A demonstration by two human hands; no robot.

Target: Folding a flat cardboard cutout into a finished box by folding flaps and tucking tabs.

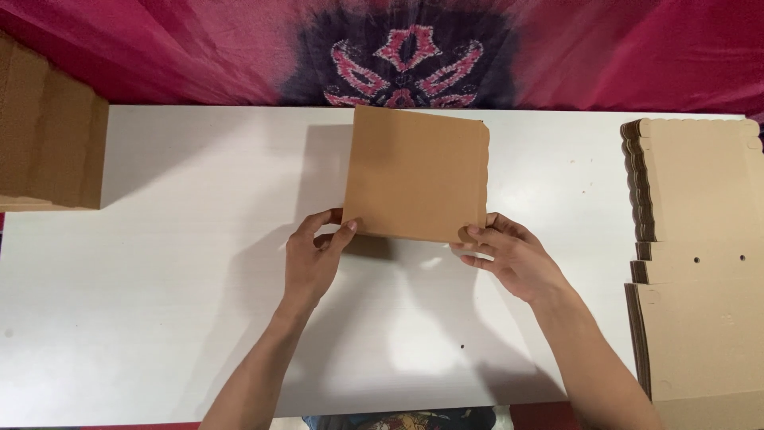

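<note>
Both hands, left hand (pixel 312 256) and right hand (pixel 509 256), pinch one cardboard sheet (pixel 416 173); two cardboard stacks: left stack (pixel 49 143), right stack (pixel 700 263).

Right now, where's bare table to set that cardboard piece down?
Bare: the near table strip in front of both hands, and the left stretch between the left hand and the folded stack. Crowded: right edge, filled by the flat cardboard pile, close to the right hand. The cardboard piece covers the centre.
</note>
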